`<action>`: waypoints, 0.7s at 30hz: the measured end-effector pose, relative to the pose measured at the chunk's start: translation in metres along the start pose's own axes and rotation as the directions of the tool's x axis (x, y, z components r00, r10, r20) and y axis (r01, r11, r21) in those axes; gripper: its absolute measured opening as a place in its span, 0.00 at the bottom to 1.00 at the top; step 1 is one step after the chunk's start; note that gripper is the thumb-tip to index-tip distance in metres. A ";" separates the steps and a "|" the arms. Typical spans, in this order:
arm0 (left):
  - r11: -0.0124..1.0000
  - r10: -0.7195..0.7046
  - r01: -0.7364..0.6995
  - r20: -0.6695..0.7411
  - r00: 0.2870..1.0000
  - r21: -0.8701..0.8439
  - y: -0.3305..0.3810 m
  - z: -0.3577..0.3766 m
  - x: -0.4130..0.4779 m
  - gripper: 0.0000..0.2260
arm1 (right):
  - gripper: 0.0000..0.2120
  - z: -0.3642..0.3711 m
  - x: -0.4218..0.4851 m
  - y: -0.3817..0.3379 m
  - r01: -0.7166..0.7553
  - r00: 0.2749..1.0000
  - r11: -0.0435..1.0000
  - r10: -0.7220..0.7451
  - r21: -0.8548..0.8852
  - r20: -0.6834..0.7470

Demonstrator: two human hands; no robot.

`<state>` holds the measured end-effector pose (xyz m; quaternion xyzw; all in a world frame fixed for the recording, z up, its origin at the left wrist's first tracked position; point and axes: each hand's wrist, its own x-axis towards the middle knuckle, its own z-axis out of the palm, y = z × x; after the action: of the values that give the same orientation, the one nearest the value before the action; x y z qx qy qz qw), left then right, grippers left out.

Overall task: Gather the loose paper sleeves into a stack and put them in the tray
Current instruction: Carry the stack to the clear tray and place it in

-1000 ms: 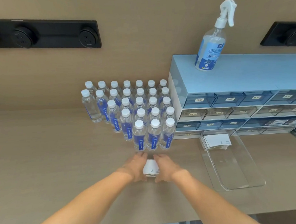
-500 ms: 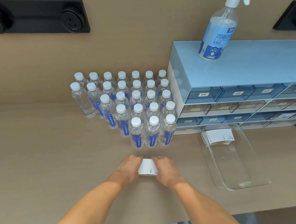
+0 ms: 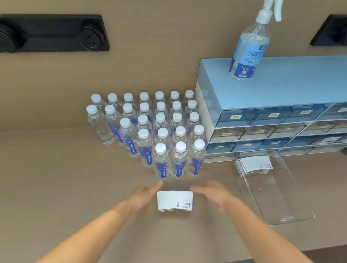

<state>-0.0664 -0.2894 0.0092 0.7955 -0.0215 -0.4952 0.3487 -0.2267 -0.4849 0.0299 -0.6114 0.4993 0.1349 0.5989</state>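
The gathering looks done: the paper sleeves [image 3: 175, 201] lie squared into one neat stack flat on the bench [image 3: 50, 189], near its front edge and just in front of the water bottles [image 3: 160, 132]. The left hand [image 3: 141, 198] and right hand [image 3: 215, 195] flank it, both spread with fingers loose; they are blurred, and neither grips anything, though whether a fingertip touches the stack I cannot tell. The clear tray [image 3: 299, 218] sits to the right, by the drawer unit [image 3: 287, 83], with another stack [image 3: 256, 165] at its far end. Next, I'd judge, one hand pinches the whole pile and carries it into the tray's bare near part.
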 end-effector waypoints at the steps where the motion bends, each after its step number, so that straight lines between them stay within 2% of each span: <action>1: 0.972 -0.122 0.127 0.038 0.992 -0.198 0.002 -0.003 0.001 0.45 | 0.40 0.000 -0.003 -0.004 -0.068 0.998 0.981 0.069 0.184 0.006; 2: 0.912 -0.195 0.220 0.107 0.975 -0.345 0.004 -0.004 0.002 0.44 | 0.38 0.002 -0.005 -0.008 -0.114 0.993 0.954 0.111 0.278 0.026; 4: 0.838 -0.232 0.301 0.202 0.952 -0.456 0.012 0.001 -0.002 0.45 | 0.38 0.017 -0.014 -0.016 -0.182 0.983 0.907 0.161 0.380 0.086; 7: 0.834 -0.238 0.327 0.244 0.940 -0.444 0.023 0.018 -0.011 0.45 | 0.33 0.043 -0.019 -0.022 -0.214 0.977 0.873 0.185 0.439 0.108; 11: 0.880 -0.229 0.276 0.164 0.959 -0.385 0.030 0.030 -0.013 0.39 | 0.24 0.056 -0.016 -0.019 -0.140 0.990 0.905 0.134 0.402 0.043; 15: 0.859 -0.239 0.291 0.174 0.955 -0.420 0.030 0.032 -0.014 0.35 | 0.17 0.055 -0.015 -0.017 -0.124 0.992 0.898 0.121 0.422 0.033; 18: 0.853 -0.233 0.286 0.171 0.957 -0.437 0.030 0.033 -0.015 0.33 | 0.19 0.056 -0.015 -0.018 -0.134 0.991 0.914 0.134 0.383 0.025; 21: 0.861 -0.242 0.314 0.220 0.945 -0.401 0.028 0.027 -0.015 0.40 | 0.30 0.050 -0.015 -0.016 -0.110 0.994 0.961 0.113 0.254 0.000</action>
<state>-0.0869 -0.3190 0.0299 0.6504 0.1755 -0.5957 0.4374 -0.1999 -0.4386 0.0380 -0.5018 0.5505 0.0991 0.6598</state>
